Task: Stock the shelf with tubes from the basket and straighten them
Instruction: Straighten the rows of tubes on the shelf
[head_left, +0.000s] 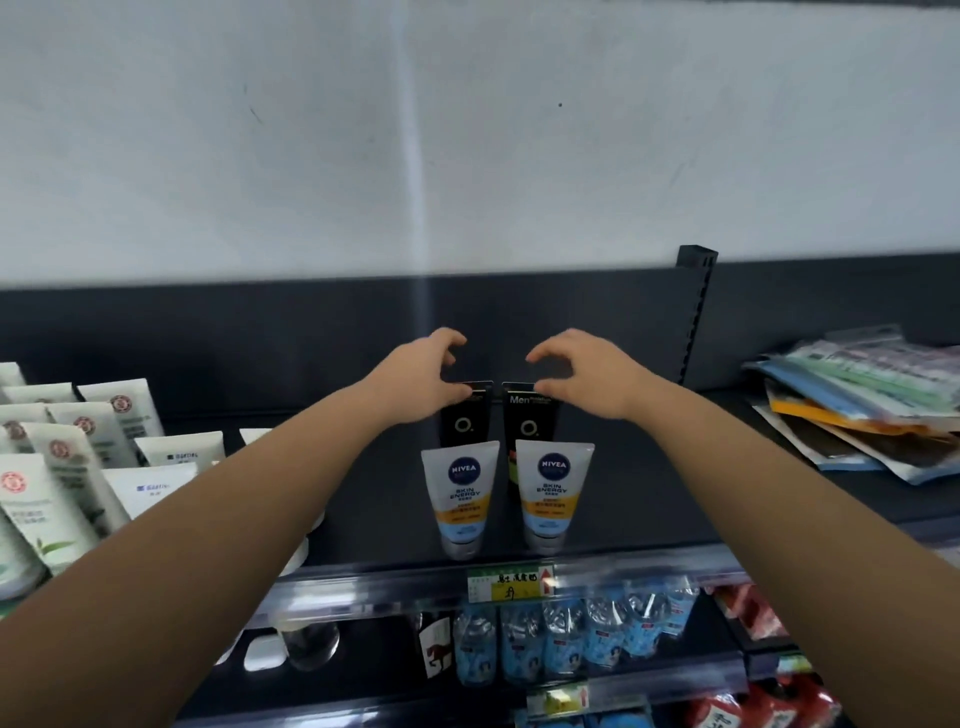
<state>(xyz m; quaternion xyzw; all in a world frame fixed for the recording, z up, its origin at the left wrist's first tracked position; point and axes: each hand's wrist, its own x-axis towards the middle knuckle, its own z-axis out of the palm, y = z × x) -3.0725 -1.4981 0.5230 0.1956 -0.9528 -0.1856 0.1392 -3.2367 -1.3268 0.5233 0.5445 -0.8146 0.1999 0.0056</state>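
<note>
Two black tubes stand upright at the back of the dark shelf (649, 499), the left black tube (465, 423) and the right black tube (530, 421). Two white Nivea tubes (460, 499) (553, 493) stand cap-down in front of them, side by side. My left hand (421, 379) reaches over the left black tube, thumb touching its top edge, fingers arched above it with a gap. My right hand (582, 374) mirrors this on the right black tube, thumb at its top edge. No basket is in view.
Rows of white tubes (62, 467) fill the shelf's left part. A loose pile of flat packets (852, 405) lies at the right. A black upright post (696, 312) stands behind. Blue packets (566, 629) hang on the shelf below, under a price label (511, 582).
</note>
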